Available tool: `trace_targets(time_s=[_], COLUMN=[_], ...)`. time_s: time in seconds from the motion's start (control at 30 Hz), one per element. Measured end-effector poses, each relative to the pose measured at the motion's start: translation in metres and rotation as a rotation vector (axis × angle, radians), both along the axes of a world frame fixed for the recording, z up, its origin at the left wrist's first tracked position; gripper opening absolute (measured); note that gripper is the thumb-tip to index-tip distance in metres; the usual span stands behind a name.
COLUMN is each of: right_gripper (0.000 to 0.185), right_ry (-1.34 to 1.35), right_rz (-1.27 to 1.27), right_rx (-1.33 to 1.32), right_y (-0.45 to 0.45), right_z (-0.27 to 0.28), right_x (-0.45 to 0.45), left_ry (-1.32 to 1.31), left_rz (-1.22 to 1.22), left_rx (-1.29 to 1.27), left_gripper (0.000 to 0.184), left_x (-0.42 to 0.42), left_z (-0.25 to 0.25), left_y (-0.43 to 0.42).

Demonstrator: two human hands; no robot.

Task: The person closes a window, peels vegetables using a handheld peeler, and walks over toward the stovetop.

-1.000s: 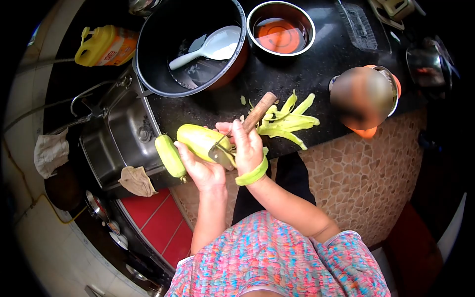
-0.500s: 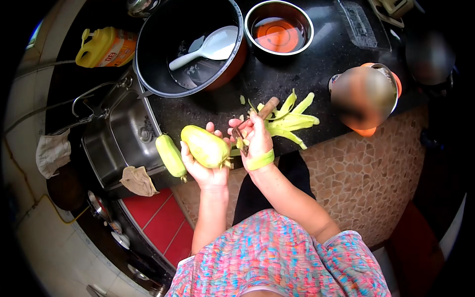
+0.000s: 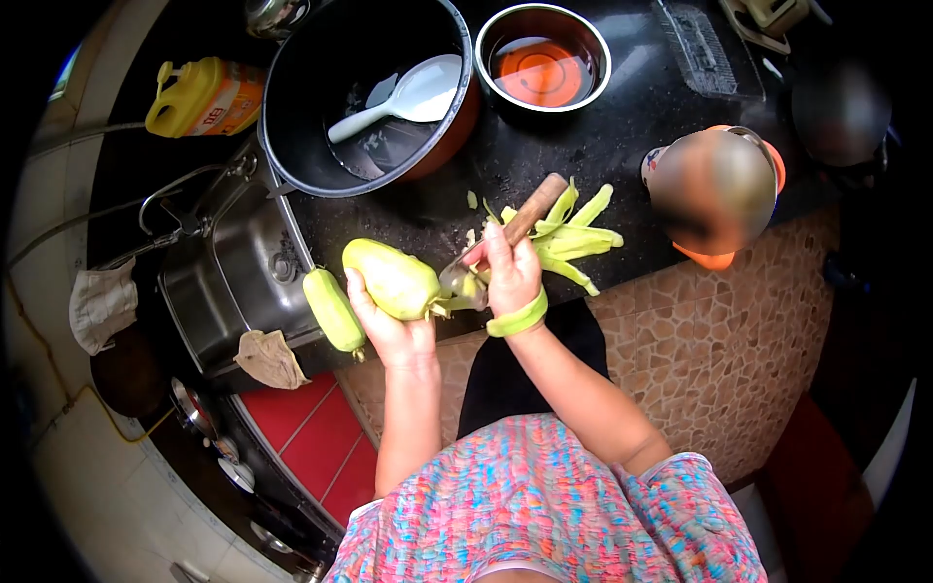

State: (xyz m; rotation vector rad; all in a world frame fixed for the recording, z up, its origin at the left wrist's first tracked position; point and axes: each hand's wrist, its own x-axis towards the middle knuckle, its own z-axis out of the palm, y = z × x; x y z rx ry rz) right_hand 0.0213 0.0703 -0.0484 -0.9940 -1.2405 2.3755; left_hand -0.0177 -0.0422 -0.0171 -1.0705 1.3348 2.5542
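My left hand (image 3: 400,335) cups a pale green, smooth gourd (image 3: 389,277) from below, its stem end pointing right. In my right hand (image 3: 513,277) is a peeler with a wooden handle (image 3: 537,207); its metal end (image 3: 461,282) is beside the gourd's stem end, with bits of green peel on it. Whether blade and gourd touch, I cannot tell. A light green band (image 3: 519,317) circles my right wrist. Long green peel strips (image 3: 581,233) lie on the counter right of the peeler. A second, slimmer gourd (image 3: 332,309) rests at the sink's edge, left of my left hand.
A large dark basin (image 3: 292,175) holding a white ladle-like scoop (image 3: 428,89) stands at the back. Beside it is a pot of liquid (image 3: 542,73). To the left are a steel sink (image 3: 248,262), a cloth (image 3: 272,360) and a yellow jug (image 3: 204,97). An orange-handled container (image 3: 717,257) stands right.
The gourd and my left hand have moved slightly left. The peeler has tilted, so its metal end shows more broadly beside the gourd's stem end. My right hand has shifted a little right.
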Motion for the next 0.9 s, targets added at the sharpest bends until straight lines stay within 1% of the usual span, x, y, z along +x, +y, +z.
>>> trace_targets(time_s=[0.07,0.1,0.13,0.2,0.23,0.27,0.33,0.4,0.43,0.47,0.53,0.6,0.67,0.7,0.73,0.8,0.83,0.9], right_gripper=[0.030,0.028,0.034,0.035,0.035,0.036,0.036,0.038,0.035,0.030,0.027,0.027,0.028,0.028,0.031,0.033,0.035,0.036], right_ry=[-0.016,0.031,0.022,0.028,0.040,0.051,0.166,0.163,0.158,0.164,0.145,0.142,0.099,0.082,0.041,-0.025,-0.085,-0.073], right_rz=[-0.031,-0.076,-0.065,-0.001,0.022,0.046,0.139,0.302,0.318,0.290,0.277,0.231,0.198,0.147,0.112,-0.060,-0.155,-0.109], right_rx=[-0.028,-0.059,-0.047,-0.014,-0.075,-0.136,-0.130,-0.027,-0.001,0.033,0.070,0.069,0.048,0.003,-0.114,-0.539,-0.594,-0.591], right_y=[0.009,0.012,0.015,0.018,0.019,0.018,0.017,0.012,0.008,0.001,-0.006,-0.011,-0.009,-0.010,-0.007,0.001,0.003,0.002], right_z=[-0.009,-0.005,-0.005,0.001,0.008,0.016,0.030,0.036,0.041,0.041,0.045,0.041,0.037,0.034,0.035,0.021,0.021,0.018], right_x=[0.001,-0.002,-0.001,-0.002,-0.002,-0.002,-0.001,0.001,0.002,0.002,0.005,0.005,0.004,0.002,0.001,-0.001,-0.002,0.005], left_ry=[-0.024,-0.061,-0.064,-0.085,-0.086,-0.087,-0.121,-0.092,-0.093,-0.094,-0.062,-0.032,-0.068,-0.069,-0.067,-0.057,-0.055,-0.071], left_rz=[-0.101,-0.108,-0.105,-0.226,-0.261,-0.261,-0.227,-0.285,-0.221,-0.158,-0.167,-0.175,-0.146,-0.133,-0.167,-0.228,-0.227,-0.297], left_rx=[0.217,0.267,0.265,0.327,0.332,0.333,0.241,0.221,0.197,0.174,0.191,0.206,0.086,0.130,0.135,0.192,0.191,0.216], left_gripper=[0.047,0.049,0.049,0.050,0.053,0.053,0.048,0.047,0.045,0.044,0.042,0.040,0.040,0.040,0.041,0.041,0.041,0.043], left_x=[0.001,0.001,0.003,0.005,0.006,0.007,0.009,0.010,0.012,0.013,0.017,0.019,0.020,0.021,0.021,0.021,0.020,0.019], left_z=[0.007,0.006,0.007,0.010,0.010,0.010,0.009,0.012,0.014,0.018,0.017,0.016,0.016,0.018,0.016,0.012,0.013,0.016], left_y=[0.001,-0.001,-0.002,-0.003,-0.004,-0.002,0.002,0.004,0.009,0.016,0.016,0.016,0.018,0.020,0.018,0.008,0.005,0.003])
